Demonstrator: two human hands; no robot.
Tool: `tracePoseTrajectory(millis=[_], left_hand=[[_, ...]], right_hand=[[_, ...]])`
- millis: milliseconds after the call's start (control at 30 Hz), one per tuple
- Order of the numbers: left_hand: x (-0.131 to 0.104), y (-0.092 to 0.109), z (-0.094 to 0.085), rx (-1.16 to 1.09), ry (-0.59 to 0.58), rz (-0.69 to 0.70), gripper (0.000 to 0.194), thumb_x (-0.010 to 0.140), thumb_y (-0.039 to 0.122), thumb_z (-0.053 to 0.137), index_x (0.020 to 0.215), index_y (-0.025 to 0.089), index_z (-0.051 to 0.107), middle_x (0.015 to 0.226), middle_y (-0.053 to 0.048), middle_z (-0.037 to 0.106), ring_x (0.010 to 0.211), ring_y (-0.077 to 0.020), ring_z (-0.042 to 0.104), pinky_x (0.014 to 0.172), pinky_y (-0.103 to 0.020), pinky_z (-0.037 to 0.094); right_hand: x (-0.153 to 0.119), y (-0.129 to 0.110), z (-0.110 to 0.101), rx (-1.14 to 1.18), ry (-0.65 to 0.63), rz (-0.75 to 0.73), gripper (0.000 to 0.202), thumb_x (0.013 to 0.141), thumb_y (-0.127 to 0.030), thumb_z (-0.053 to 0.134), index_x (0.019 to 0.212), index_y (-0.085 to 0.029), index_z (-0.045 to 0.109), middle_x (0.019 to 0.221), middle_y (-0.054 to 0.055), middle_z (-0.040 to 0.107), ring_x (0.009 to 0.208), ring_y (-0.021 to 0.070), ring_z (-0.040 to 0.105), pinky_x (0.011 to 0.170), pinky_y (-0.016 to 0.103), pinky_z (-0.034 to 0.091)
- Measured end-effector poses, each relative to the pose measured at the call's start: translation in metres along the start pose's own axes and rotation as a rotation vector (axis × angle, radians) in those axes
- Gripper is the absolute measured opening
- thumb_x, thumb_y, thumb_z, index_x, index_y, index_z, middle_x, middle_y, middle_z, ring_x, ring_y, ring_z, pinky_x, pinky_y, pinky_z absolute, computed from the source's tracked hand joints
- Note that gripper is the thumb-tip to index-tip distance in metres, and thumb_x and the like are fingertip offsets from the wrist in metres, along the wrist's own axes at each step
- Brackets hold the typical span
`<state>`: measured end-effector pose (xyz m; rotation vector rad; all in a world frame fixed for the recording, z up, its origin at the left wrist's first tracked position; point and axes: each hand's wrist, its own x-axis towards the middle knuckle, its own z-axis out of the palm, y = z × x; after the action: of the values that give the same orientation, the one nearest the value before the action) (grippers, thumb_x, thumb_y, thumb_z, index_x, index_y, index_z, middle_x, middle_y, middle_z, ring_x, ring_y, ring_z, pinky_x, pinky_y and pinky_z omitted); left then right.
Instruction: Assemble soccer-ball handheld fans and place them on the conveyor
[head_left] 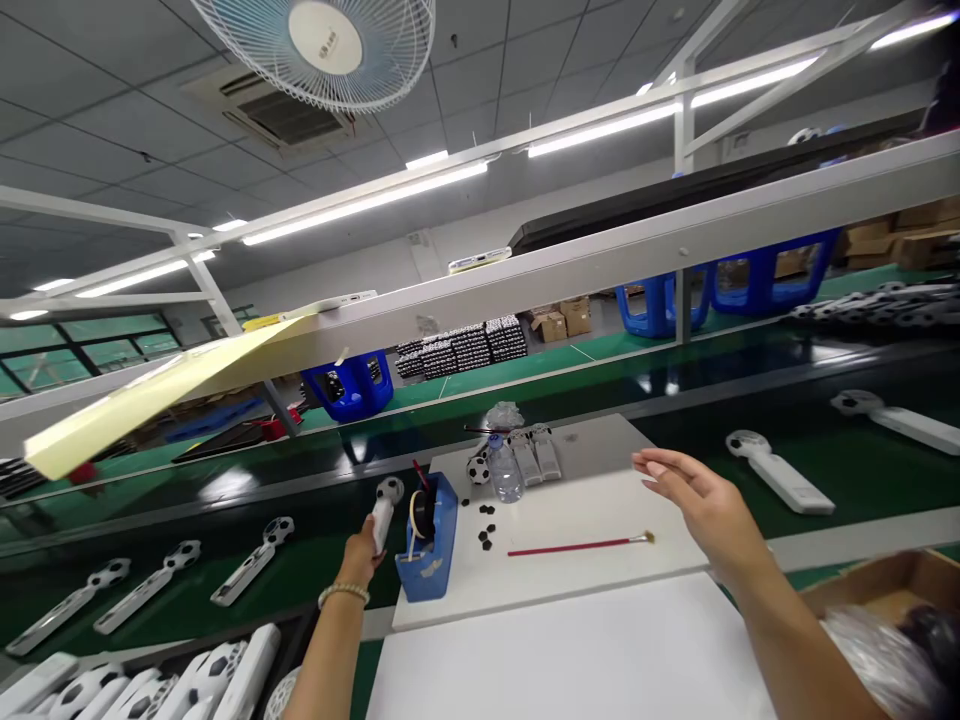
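My left hand (pixel 362 556) is closed around the white handle of a handheld fan (pixel 383 520) with a round, football-patterned head, held over the green belt just left of a blue tape dispenser (pixel 442 550). Above the right side of the white board (pixel 585 590), my right hand (pixel 701 500) is in the air with loosely stretched fingers and nothing visible in them. Below it on the board lies a thin red-handled brush (pixel 577 547). Several small black pieces (pixel 486 535) are scattered near the dispenser. A clear plastic bottle (pixel 506 475) stands behind them, beside white handheld fans (pixel 536 458).
More handheld fans lie spaced along the green conveyor belt (pixel 330 540), on both sides. At lower left, a black tray holds several fan parts (pixel 202 680). A cardboard box (pixel 885 590) with plastic bags sits at lower right. A white rail (pixel 600 255) crosses overhead.
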<state>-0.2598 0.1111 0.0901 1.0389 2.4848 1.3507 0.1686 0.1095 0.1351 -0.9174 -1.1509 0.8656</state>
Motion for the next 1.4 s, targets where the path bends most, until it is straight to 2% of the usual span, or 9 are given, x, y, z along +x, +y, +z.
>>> tracePoseTrajectory(millis=[133, 233, 433, 500, 600, 767, 933, 1167, 1400], left_hand=[[-0.034, 0.038, -0.015, -0.384, -0.121, -0.021, 0.047, 0.096, 0.046, 0.024, 0.110, 0.012, 0.054, 0.102, -0.011, 0.064, 0.085, -0.0160, 0.065, 0.069, -0.029, 0.054], [-0.086, 0.066, -0.022, -0.549, -0.213, 0.061, 0.056, 0.088, 0.060, 0.032, 0.108, 0.014, 0.057, 0.102, -0.010, 0.066, 0.089, -0.0203, 0.065, 0.067, -0.028, 0.053], [-0.198, 0.112, -0.002, -0.518, -0.116, 0.509, 0.043, 0.086, 0.053, 0.044, 0.109, 0.021, 0.060, 0.102, -0.008, 0.061, 0.097, -0.0240, 0.057, 0.079, -0.033, 0.046], [-0.226, 0.116, 0.012, -0.447, -0.215, 0.609, 0.041, 0.088, 0.048, 0.043, 0.118, 0.023, 0.055, 0.104, -0.009, 0.060, 0.096, -0.0248, 0.057, 0.077, -0.035, 0.047], [-0.252, 0.113, 0.027, -0.328, -0.281, 0.776, 0.048, 0.086, 0.046, 0.049, 0.128, 0.025, 0.045, 0.110, -0.012, 0.057, 0.101, -0.0287, 0.057, 0.078, -0.039, 0.048], [-0.255, 0.104, 0.025, -0.270, -0.375, 1.041, 0.066, 0.081, 0.040, 0.060, 0.139, 0.032, 0.029, 0.111, -0.011, 0.054, 0.091, -0.0244, 0.061, 0.071, -0.033, 0.054], [-0.239, 0.102, 0.013, -0.259, -0.472, 0.977, 0.078, 0.075, 0.044, 0.066, 0.141, 0.034, 0.026, 0.118, -0.010, 0.050, 0.088, -0.0226, 0.060, 0.073, -0.034, 0.056], [-0.234, 0.105, 0.006, -0.181, -0.556, 0.971, 0.078, 0.078, 0.044, 0.063, 0.142, 0.036, 0.020, 0.124, -0.010, 0.049, 0.095, -0.0246, 0.060, 0.073, -0.037, 0.055], [-0.223, 0.115, -0.002, -0.431, -0.414, 0.578, 0.067, 0.079, 0.056, 0.056, 0.135, 0.024, 0.037, 0.128, -0.012, 0.052, 0.113, -0.0298, 0.052, 0.094, -0.047, 0.044]], right_hand=[[-0.009, -0.007, 0.010, 0.019, -0.117, 0.032, 0.039, 0.077, -0.051, 0.062, 0.099, -0.019, 0.064, 0.110, 0.012, 0.065, 0.110, 0.0297, 0.057, 0.093, 0.045, 0.047], [-0.022, -0.011, 0.024, 0.104, -0.282, 0.082, 0.044, 0.079, -0.053, 0.061, 0.106, -0.018, 0.061, 0.109, 0.013, 0.065, 0.106, 0.0280, 0.059, 0.092, 0.045, 0.047], [-0.052, -0.020, 0.047, 0.236, -0.572, 0.095, 0.064, 0.084, -0.057, 0.055, 0.135, -0.022, 0.039, 0.130, 0.013, 0.051, 0.123, 0.0255, 0.047, 0.101, 0.044, 0.039], [-0.055, -0.024, 0.048, 0.262, -0.585, 0.048, 0.064, 0.083, -0.056, 0.057, 0.135, -0.021, 0.041, 0.130, 0.013, 0.051, 0.125, 0.0252, 0.045, 0.104, 0.043, 0.036], [-0.051, -0.028, 0.047, 0.386, -0.418, 0.152, 0.051, 0.083, -0.055, 0.058, 0.116, -0.016, 0.055, 0.114, 0.012, 0.061, 0.106, 0.0245, 0.059, 0.093, 0.040, 0.045], [-0.040, -0.025, 0.046, 0.647, -0.376, 0.383, 0.037, 0.083, -0.049, 0.060, 0.090, -0.013, 0.063, 0.087, 0.007, 0.067, 0.073, 0.0151, 0.064, 0.070, 0.028, 0.053], [-0.043, -0.026, 0.049, 0.693, -0.462, 0.400, 0.034, 0.086, -0.045, 0.059, 0.092, -0.012, 0.065, 0.083, 0.006, 0.066, 0.070, 0.0124, 0.062, 0.063, 0.021, 0.051], [-0.043, -0.021, 0.051, 0.654, -0.485, 0.413, 0.038, 0.087, -0.047, 0.052, 0.091, -0.011, 0.066, 0.076, 0.006, 0.065, 0.068, 0.0160, 0.061, 0.067, 0.029, 0.050], [-0.045, -0.014, 0.053, 0.220, -0.684, 0.085, 0.034, 0.077, -0.034, 0.071, 0.106, -0.019, 0.067, 0.095, 0.004, 0.065, 0.092, 0.0201, 0.058, 0.085, 0.032, 0.044]])
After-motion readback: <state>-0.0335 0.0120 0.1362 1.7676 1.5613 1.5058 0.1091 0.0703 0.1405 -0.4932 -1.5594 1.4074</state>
